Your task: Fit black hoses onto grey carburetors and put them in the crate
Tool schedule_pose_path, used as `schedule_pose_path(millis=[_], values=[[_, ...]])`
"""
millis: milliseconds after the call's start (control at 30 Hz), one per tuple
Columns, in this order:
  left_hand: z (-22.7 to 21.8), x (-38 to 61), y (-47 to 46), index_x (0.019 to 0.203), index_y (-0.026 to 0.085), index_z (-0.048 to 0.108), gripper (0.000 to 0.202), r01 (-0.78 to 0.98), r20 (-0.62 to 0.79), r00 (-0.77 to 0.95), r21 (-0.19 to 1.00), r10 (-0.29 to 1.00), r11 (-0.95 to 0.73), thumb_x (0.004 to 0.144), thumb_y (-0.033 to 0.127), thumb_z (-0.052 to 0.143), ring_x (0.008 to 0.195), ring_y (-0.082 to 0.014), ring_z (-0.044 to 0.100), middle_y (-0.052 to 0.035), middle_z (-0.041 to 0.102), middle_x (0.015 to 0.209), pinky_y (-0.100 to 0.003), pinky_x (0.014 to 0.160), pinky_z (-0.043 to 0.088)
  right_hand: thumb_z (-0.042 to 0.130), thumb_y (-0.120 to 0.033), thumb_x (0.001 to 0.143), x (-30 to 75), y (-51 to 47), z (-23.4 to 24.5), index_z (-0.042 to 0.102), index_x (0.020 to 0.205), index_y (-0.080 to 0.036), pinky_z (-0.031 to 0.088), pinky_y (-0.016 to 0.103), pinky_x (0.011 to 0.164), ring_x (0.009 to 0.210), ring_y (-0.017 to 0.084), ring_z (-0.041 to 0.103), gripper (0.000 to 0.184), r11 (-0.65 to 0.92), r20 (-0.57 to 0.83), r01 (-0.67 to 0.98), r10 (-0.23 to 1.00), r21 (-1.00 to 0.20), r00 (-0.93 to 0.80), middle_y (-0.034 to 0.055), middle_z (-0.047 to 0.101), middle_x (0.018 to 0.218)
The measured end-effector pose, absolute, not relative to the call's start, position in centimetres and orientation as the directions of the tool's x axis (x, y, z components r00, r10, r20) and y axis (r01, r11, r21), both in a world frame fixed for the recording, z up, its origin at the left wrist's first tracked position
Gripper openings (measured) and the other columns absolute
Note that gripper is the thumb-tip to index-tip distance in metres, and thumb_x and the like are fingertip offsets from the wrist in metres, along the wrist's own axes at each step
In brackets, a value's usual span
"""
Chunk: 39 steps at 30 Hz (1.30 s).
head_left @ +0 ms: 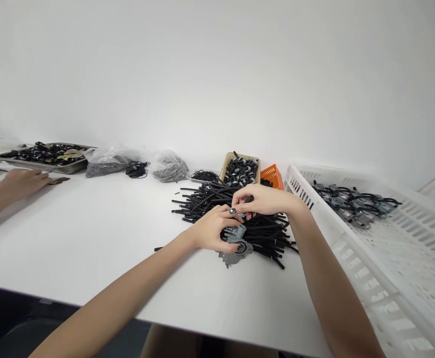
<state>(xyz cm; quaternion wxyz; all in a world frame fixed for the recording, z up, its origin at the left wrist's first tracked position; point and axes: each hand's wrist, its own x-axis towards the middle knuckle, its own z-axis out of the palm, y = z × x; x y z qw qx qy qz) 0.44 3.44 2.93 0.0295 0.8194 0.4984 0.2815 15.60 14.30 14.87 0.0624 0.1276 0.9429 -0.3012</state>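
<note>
My left hand (214, 229) is closed around a grey metal carburetor (236, 251), tilted just above the table with its round opening showing. Close over its upper end, my right hand (267, 200) is bent with the fingers pinched on a small black part (249, 199). Fingers partly cover that part, so its exact kind and whether it touches the carburetor cannot be made out. Beneath and behind both hands spreads a pile of short black rubber hoses (267, 233).
A white crate (351, 256) at right holds several carburetors (355, 204). Along the wall stand a yellow basket (225, 168) of black-and-metal parts, an orange basket (273, 175), plastic bags (168, 166) of small parts and a metal tray (73, 166). Another person's hand (23, 180) rests at left.
</note>
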Motion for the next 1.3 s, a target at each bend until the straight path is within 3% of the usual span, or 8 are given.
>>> schedule_pose_path(millis=[267, 400, 633, 933, 1133, 1300], values=[[2.5, 0.1, 3.8, 0.095, 0.020, 0.074, 0.035, 0.785, 0.444, 0.328, 0.363, 0.834, -0.502, 0.070, 0.046, 0.071, 0.099, -0.0263, 0.055, -0.0075, 0.069, 0.102, -0.038, 0.092, 0.041, 0.064, -0.022, 0.077, 15.4, 15.0, 14.2, 0.076, 0.101, -0.016, 0.057, 0.024, 0.062, 0.077, 0.018, 0.069, 0.028, 0.732, -0.398, 0.418, 0.217, -0.538, -0.892, 0.0044, 0.073, 0.087], [2.5, 0.1, 3.8, 0.096, 0.019, 0.074, 0.037, 0.776, 0.447, 0.316, 0.386, 0.837, -0.499, 0.068, 0.044, 0.073, 0.097, -0.0257, 0.055, -0.0077, 0.069, 0.107, -0.038, 0.091, 0.040, 0.065, -0.019, 0.074, 15.8, 15.0, 14.5, 0.077, 0.106, -0.018, 0.056, 0.022, 0.062, 0.079, 0.018, 0.068, 0.034, 0.767, -0.382, 0.394, 0.210, -0.506, -0.900, 0.0041, 0.074, 0.097], [2.1, -0.1, 4.0, 0.092, 0.019, 0.073, 0.037, 0.761, 0.468, 0.304, 0.405, 0.830, -0.507, 0.066, 0.045, 0.075, 0.098, -0.0246, 0.054, -0.0060, 0.069, 0.109, -0.038, 0.090, 0.040, 0.071, -0.021, 0.069, 15.8, 14.7, 14.9, 0.079, 0.102, -0.022, 0.051, 0.023, 0.069, 0.083, 0.020, 0.068, 0.034, 0.849, -0.358, 0.362, 0.224, -0.385, -0.907, 0.0014, 0.075, 0.092], [2.1, 0.0, 4.0, 0.089, 0.020, 0.073, 0.035, 0.778, 0.458, 0.297, 0.393, 0.838, -0.491, 0.066, 0.046, 0.076, 0.097, -0.0238, 0.054, -0.0052, 0.069, 0.106, -0.037, 0.088, 0.041, 0.074, -0.026, 0.069, 15.8, 14.5, 14.9, 0.078, 0.097, -0.025, 0.039, 0.023, 0.053, 0.061, 0.014, 0.060, 0.028, 0.862, -0.368, 0.407, 0.288, -0.301, -0.884, -0.0007, 0.070, 0.086], [2.0, -0.1, 4.0, 0.091, 0.019, 0.073, 0.036, 0.760, 0.472, 0.297, 0.410, 0.830, -0.505, 0.066, 0.045, 0.077, 0.097, -0.0237, 0.055, -0.0053, 0.069, 0.108, -0.038, 0.091, 0.040, 0.074, -0.022, 0.071, 16.0, 14.3, 14.7, 0.078, 0.094, -0.024, 0.043, 0.023, 0.064, 0.085, 0.019, 0.064, 0.023, 0.875, -0.314, 0.371, 0.274, -0.310, -0.909, -0.0003, 0.073, 0.095], [1.7, -0.1, 4.0, 0.096, 0.021, 0.073, 0.039, 0.763, 0.479, 0.287, 0.410, 0.830, -0.500, 0.065, 0.044, 0.078, 0.097, -0.0239, 0.054, -0.0045, 0.069, 0.110, -0.038, 0.091, 0.040, 0.069, -0.012, 0.072, 16.4, 13.4, 14.2, 0.076, 0.095, -0.023, 0.044, 0.023, 0.067, 0.091, 0.019, 0.065, 0.027, 0.865, -0.246, 0.364, 0.291, -0.344, -0.924, 0.0007, 0.073, 0.102]])
